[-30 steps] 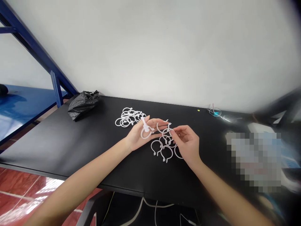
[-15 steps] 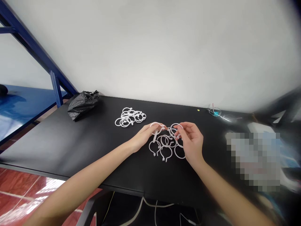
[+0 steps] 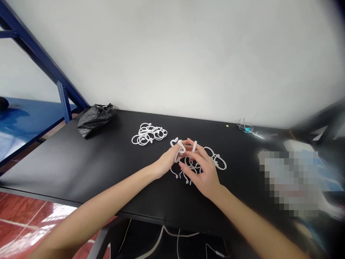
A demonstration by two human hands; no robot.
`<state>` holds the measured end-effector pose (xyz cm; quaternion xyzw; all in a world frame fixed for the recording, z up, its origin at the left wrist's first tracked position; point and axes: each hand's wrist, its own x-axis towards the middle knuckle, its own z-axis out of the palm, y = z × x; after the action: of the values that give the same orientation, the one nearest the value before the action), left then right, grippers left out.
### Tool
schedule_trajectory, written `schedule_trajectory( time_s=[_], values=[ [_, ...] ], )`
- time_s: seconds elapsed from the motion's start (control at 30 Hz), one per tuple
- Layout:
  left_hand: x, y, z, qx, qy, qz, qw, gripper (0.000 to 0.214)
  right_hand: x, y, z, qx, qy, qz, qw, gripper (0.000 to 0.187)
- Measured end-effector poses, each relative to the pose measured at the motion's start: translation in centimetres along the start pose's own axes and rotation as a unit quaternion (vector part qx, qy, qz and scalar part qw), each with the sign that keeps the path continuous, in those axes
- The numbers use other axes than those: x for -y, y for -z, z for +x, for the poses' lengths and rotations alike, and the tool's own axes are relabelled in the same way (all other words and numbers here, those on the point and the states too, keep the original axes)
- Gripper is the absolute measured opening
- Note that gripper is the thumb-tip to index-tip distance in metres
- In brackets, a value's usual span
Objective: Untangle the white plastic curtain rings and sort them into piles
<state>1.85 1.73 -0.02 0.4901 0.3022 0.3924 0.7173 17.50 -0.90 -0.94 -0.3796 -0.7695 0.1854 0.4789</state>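
Between thumb and fingers, my left hand (image 3: 165,162) grips a white plastic ring (image 3: 181,146) whose ends are parted. My right hand (image 3: 206,172) reaches over the loose rings with its fingers stretched and spread, tips close to that ring; whether they touch it I cannot tell. A short white band (image 3: 194,145) crosses one of its fingers, probably part of another ring. Below the hands lie several loose open rings (image 3: 191,175), partly covered by the right hand. Behind that hand, white rings (image 3: 221,162) stick out to the right.
A pile of white rings (image 3: 145,136) lies left of my hands on the black table (image 3: 107,169). Farther left sits a crumpled black plastic bag (image 3: 95,118). At the back right are a thin wire loop (image 3: 246,127) and clear plastic. A pixelated item (image 3: 291,183) lies on the right.
My right hand has moved left toward my left hand, and its fingers have spread from a pinch. The ring in my left hand has turned. Rings now show right of my right hand.
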Motion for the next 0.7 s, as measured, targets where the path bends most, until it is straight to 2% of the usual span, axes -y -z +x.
schedule_trajectory(
  time_s=[0.1,0.2,0.33,0.47,0.7],
  values=[
    [0.07,-0.34,-0.37,0.033,-0.035,0.075,0.996,0.051,-0.12,0.04,0.13,-0.032,-0.012,0.007,0.999,0.012],
    [-0.03,-0.57,-0.65,0.045,-0.073,0.148,0.985,0.05,-0.29,0.38,0.29,-0.054,-0.019,0.019,0.998,0.006],
    [0.03,-0.47,-0.49,0.043,-0.076,0.189,0.978,0.043,-0.3,0.7,0.35,-0.063,-0.043,0.033,0.997,0.007],
    [0.1,-0.24,-0.23,0.01,-0.08,0.203,0.976,0.041,-0.26,0.65,0.32,-0.065,-0.072,0.046,0.994,0.007],
    [-0.49,-0.47,-0.74,-0.003,-0.092,0.244,0.965,0.038,-0.19,0.62,0.5,-0.064,-0.068,0.045,0.995,0.007]
  ],
)
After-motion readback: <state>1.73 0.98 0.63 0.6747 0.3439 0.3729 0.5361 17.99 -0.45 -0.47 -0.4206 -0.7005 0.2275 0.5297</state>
